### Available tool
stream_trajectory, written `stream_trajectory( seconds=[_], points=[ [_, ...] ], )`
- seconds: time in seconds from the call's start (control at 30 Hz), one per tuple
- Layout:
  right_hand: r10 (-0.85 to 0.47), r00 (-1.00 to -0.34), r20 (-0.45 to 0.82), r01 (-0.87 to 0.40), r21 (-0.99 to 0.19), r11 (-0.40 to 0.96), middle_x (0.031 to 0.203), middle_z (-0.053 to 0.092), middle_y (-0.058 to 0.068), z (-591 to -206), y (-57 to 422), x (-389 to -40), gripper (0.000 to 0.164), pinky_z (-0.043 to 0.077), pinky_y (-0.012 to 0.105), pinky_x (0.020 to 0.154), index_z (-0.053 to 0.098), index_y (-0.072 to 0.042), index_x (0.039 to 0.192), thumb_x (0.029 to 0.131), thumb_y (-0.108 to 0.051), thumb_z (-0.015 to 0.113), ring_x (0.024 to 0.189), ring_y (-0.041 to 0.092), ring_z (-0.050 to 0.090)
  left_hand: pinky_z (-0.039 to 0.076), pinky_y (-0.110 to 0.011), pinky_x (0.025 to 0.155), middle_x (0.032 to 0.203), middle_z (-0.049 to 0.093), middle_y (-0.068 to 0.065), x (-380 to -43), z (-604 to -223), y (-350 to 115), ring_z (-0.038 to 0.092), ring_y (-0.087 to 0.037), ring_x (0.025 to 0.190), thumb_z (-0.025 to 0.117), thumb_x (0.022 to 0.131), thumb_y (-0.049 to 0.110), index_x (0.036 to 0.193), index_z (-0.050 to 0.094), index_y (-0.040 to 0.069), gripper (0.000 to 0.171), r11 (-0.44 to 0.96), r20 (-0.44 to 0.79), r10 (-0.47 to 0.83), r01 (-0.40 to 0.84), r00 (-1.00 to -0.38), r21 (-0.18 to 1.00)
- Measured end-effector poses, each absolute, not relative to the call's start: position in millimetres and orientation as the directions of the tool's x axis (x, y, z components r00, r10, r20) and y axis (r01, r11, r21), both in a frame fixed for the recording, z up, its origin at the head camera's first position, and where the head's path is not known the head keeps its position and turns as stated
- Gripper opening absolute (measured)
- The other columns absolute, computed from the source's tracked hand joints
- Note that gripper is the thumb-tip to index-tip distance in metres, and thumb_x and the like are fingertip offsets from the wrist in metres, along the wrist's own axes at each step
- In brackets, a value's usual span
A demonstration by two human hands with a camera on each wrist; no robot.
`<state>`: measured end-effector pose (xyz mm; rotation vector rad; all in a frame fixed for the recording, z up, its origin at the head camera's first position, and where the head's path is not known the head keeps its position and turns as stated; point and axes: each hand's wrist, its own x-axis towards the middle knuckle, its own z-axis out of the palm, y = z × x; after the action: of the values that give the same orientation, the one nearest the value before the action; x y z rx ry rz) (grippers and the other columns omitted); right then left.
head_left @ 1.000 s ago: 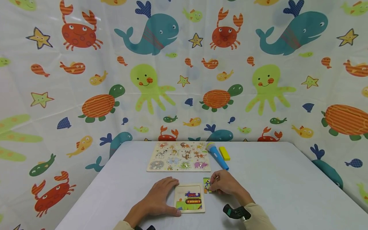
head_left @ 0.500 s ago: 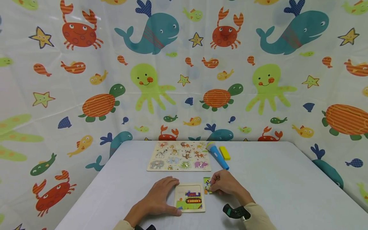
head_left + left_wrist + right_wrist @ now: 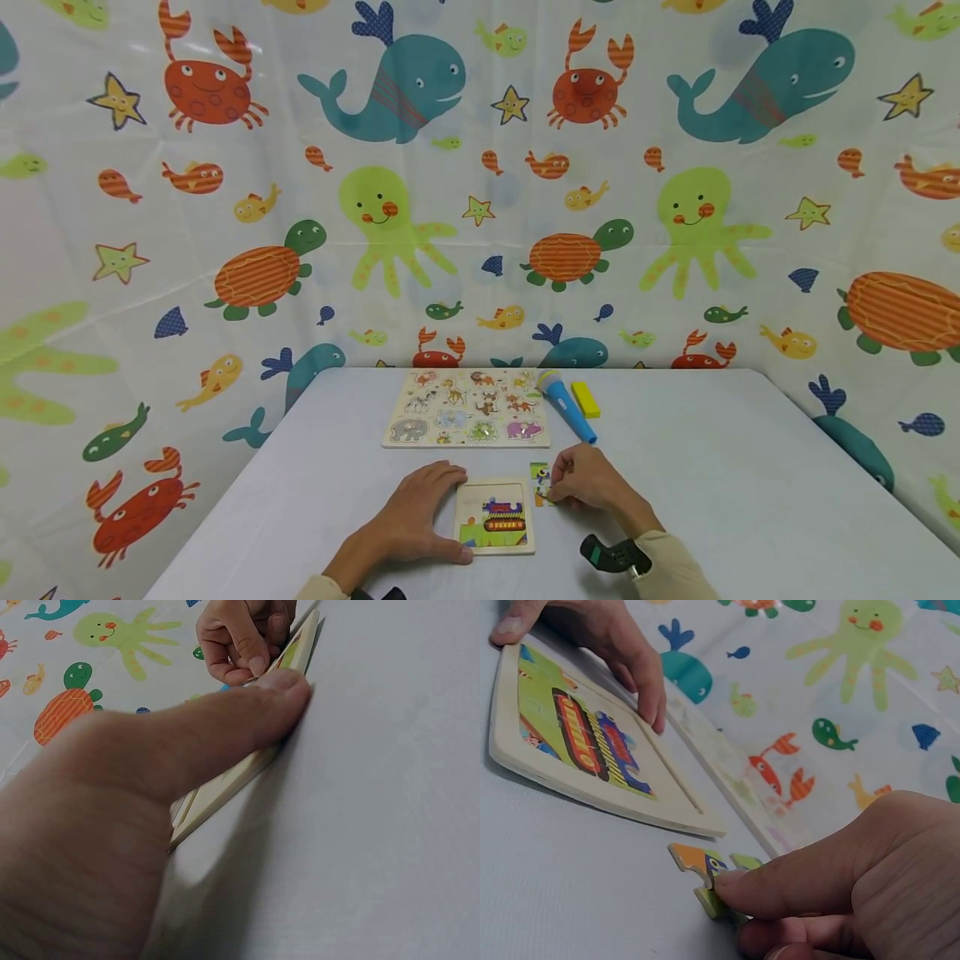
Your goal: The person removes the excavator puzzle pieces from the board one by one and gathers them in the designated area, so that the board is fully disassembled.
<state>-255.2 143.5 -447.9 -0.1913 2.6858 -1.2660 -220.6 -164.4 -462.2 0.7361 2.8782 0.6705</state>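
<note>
A small square wooden puzzle tray (image 3: 517,551) lies on the table, with joined pieces of a colourful tracked vehicle (image 3: 505,517) in its lower right part. My left hand (image 3: 411,512) holds the tray by its left side, thumb at the near corner and fingers at the far one. Just right of the tray, my right hand (image 3: 592,483) pinches a green, orange and blue puzzle piece (image 3: 686,857) low over the table. A second piece may lie against it; the fingers hide part of this. In the left wrist view, my thumb (image 3: 247,716) crosses the tray's edge.
Behind the tray lies a larger wooden animal puzzle board (image 3: 465,444). A blue toy microphone (image 3: 572,410) and a yellow block (image 3: 586,400) sit to its right. A sea-animal curtain (image 3: 480,275) hangs beyond the white table (image 3: 750,492).
</note>
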Motion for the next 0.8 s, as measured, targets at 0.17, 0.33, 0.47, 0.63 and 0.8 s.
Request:
stream_trajectory(
  seconds=[0.17, 0.33, 0.47, 0.63, 0.8],
  points=[
    [-0.19, -0.978, -0.085, -0.053, -0.78, 0.623, 0.07, 0.062, 0.003, -447.8, 142.3, -254.5, 0.024, 0.046, 0.024, 0.049, 0.066, -0.009, 0.083, 0.077, -0.015, 0.088, 0.052, 0.016, 0.052, 0.024, -0.064, 0.12, 0.154, 0.046, 0.0, -220.8, -461.8, -164.0, 0.032, -0.032, 0.148, 0.07, 0.065, 0.083, 0.147, 0.05, 0.021, 0.106, 0.786, 0.014, 0.476, 0.433, -0.879, 0.441],
    [-0.191, -0.979, -0.075, -0.062, -0.777, 0.627, 0.069, 0.061, 0.003, -447.7, 140.8, -253.4, 0.024, 0.045, 0.023, 0.048, 0.066, -0.01, 0.083, 0.077, -0.015, 0.089, 0.052, 0.015, 0.051, 0.024, -0.062, 0.121, 0.153, 0.046, 0.001, -221.2, -462.7, -163.7, 0.032, -0.03, 0.148, 0.07, 0.065, 0.084, 0.147, 0.05, 0.022, 0.106, 0.79, 0.015, 0.471, 0.429, -0.882, 0.437],
    [-0.211, -0.976, -0.051, -0.093, -0.78, 0.619, 0.068, 0.061, 0.002, -448.5, 141.1, -253.5, 0.023, 0.046, 0.023, 0.047, 0.066, -0.009, 0.081, 0.077, -0.015, 0.089, 0.05, 0.014, 0.051, 0.025, -0.062, 0.121, 0.153, 0.047, 0.001, -220.6, -462.2, -163.6, 0.033, -0.03, 0.148, 0.07, 0.064, 0.085, 0.147, 0.05, 0.021, 0.106, 0.791, 0.024, 0.472, 0.436, -0.881, 0.429],
    [-0.232, -0.972, -0.036, -0.118, -0.779, 0.616, 0.067, 0.061, 0.002, -449.9, 143.0, -254.9, 0.024, 0.047, 0.024, 0.046, 0.066, -0.009, 0.08, 0.077, -0.016, 0.089, 0.048, 0.013, 0.05, 0.026, -0.062, 0.12, 0.153, 0.047, 0.0, -219.7, -461.1, -163.5, 0.034, -0.031, 0.147, 0.07, 0.065, 0.084, 0.147, 0.05, 0.019, 0.106, 0.789, 0.033, 0.479, 0.446, -0.877, 0.422],
    [-0.233, -0.972, -0.039, -0.118, -0.775, 0.621, 0.066, 0.061, 0.002, -449.7, 143.3, -254.8, 0.025, 0.046, 0.024, 0.046, 0.066, -0.009, 0.079, 0.076, -0.017, 0.089, 0.048, 0.013, 0.05, 0.025, -0.062, 0.12, 0.153, 0.047, 0.0, -219.9, -462.1, -163.8, 0.033, -0.031, 0.147, 0.07, 0.066, 0.084, 0.147, 0.049, 0.02, 0.106, 0.789, 0.031, 0.477, 0.444, -0.878, 0.425]
  ],
)
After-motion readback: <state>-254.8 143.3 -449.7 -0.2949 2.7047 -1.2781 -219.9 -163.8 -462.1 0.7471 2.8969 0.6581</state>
